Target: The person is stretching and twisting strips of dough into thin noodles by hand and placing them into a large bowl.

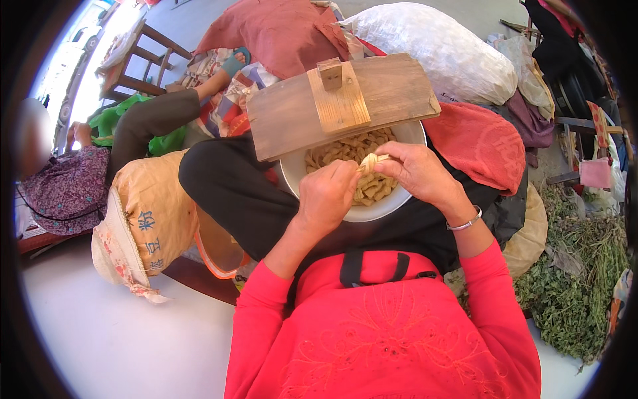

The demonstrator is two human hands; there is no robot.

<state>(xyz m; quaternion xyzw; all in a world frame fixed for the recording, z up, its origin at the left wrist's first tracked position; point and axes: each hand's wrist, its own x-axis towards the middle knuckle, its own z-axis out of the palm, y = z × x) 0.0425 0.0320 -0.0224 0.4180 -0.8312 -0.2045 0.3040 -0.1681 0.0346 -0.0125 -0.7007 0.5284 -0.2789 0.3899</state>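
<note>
Pinching both hands' fingers (353, 174): a pale, folded straw-coloured strip (372, 161).

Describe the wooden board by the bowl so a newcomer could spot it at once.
Find the white bowl of pale strips on the person's lap. The wooden board lies across its far rim. Unlike the cloths and sacks around, it is flat, brown, with a paler block fixed at its middle.

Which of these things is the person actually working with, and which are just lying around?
In use: pale strips pinched between left hand and right hand; white bowl of similar pieces; wooden board across it.

Lying about: dried green plants, white sack, red cloth, tan sack.
</note>
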